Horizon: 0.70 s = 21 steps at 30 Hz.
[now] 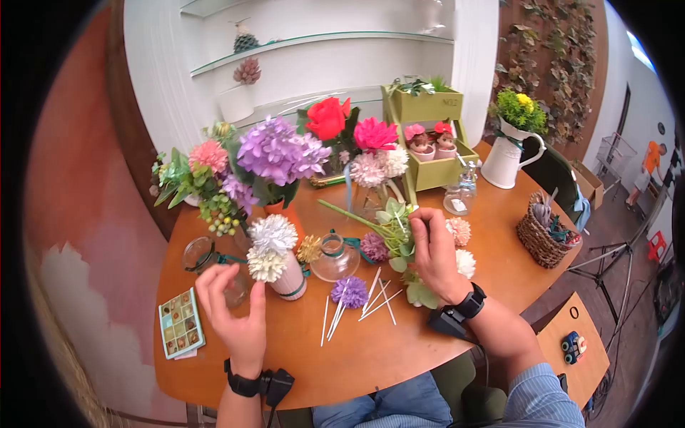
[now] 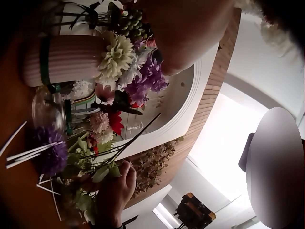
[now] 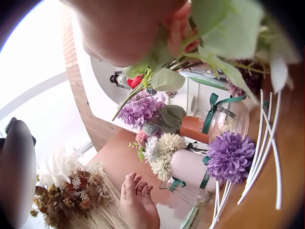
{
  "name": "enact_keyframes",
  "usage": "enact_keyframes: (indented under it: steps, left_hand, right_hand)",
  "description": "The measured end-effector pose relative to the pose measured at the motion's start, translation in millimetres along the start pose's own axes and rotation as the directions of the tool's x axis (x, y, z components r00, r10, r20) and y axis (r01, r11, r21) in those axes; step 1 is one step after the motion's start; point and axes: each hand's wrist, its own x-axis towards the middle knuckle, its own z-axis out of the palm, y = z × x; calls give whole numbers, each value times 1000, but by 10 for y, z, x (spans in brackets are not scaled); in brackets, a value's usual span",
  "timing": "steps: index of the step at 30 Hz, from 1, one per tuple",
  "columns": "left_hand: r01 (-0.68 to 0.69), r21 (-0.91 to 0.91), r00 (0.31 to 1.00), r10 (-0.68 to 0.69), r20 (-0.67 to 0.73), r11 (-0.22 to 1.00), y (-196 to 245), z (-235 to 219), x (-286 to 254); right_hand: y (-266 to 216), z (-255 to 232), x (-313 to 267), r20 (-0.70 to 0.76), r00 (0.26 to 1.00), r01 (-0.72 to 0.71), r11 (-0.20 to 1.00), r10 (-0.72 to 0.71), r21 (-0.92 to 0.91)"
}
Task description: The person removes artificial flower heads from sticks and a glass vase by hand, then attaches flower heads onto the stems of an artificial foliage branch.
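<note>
My right hand [image 1: 437, 260] pinches a green leafy stem [image 1: 399, 232] with thumb and fingers; its bare stalks point left over the table, and leaves hang below the hand. In the left wrist view the same hand [image 2: 116, 193] is at the leafy stalks [image 2: 102, 167]. My left hand [image 1: 235, 321] is raised above the table's left part, fingers loosely bent and nothing in them, near a ribbed pink vase [image 1: 289, 278] with white pompom flowers [image 1: 271, 246]. A purple pompom flower [image 1: 349, 292] lies between the hands among several white sticks [image 1: 385, 303].
A round glass vase [image 1: 335, 260] stands behind the purple flower. Farther back are a purple bouquet [image 1: 278, 153], a green drawer box [image 1: 435, 171] and a white pitcher [image 1: 503, 160]. A wicker basket [image 1: 542, 235] stands right, a compartment tray [image 1: 180, 324] left.
</note>
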Motion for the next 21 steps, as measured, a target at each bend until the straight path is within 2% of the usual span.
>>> enact_keyframes:
  steps: [1, 2, 3, 5, 6, 8, 9, 10, 11, 13, 14, 16, 18, 19, 21]
  left_hand:
    - [-1, 5, 1000, 1, -12, 1000, -10, 7, 50]
    - [-17, 29, 1000, 17, -17, 999, 14, 13, 125]
    - [-36, 47, 999, 37, -20, 998, 27, 24, 204]
    - [-29, 70, 998, 33, -50, 997, 10, 65, 304]
    - [-1, 67, 1000, 2, -23, 998, 18, 90, 337]
    - [15, 85, 998, -20, 63, 996, -44, 124, 347]
    - [15, 94, 986, -30, 161, 995, -56, 136, 309]
    - [37, 110, 985, -55, 166, 993, -41, 160, 248]
    - [56, 128, 983, -78, 167, 990, -38, 183, 206]
    - [5, 166, 978, -39, 205, 986, -114, 216, 155]
    - [-10, 173, 975, -28, 219, 985, -117, 226, 152]
    - [-24, 179, 973, -19, 231, 984, -47, 265, 234]
    - [-15, 40, 984, 8, 178, 999, 54, 294, 380]
    - [-17, 38, 984, 10, 177, 999, 19, 315, 414]
    - [-99, 79, 916, 60, 396, 992, -126, 349, 466]
  right_hand:
    - [5, 26, 10, 12, 999, -47, 999, 47, -8]
    - [19, 27, 3, 119, 981, -152, 988, 153, -11]
    - [50, 64, -10, 126, 981, -146, 989, 145, 2]
    - [130, 94, -10, 235, 972, -26, 999, 18, 29]
    - [154, 73, 14, 312, 950, 36, 999, -33, -4]
    - [125, 80, 6, 359, 933, 25, 1000, -29, 18]
    - [100, 77, -2, 408, 913, 0, 999, -14, 33]
    - [45, 57, 17, 447, 895, -2, 999, -13, 32]
    - [56, 65, 32, 449, 893, 5, 999, -22, 39]
    - [80, 73, -5, 458, 884, 93, 995, -92, 20]
    - [48, 68, -10, 480, 875, 55, 998, -54, 12]
    - [33, 72, -12, 493, 866, 77, 997, -80, 27]
    - [30, 65, -19, 497, 861, 98, 994, -103, 37]
    - [29, 66, -20, 498, 861, 98, 994, -106, 43]
    - [25, 74, -23, 494, 862, 102, 993, -114, 51]
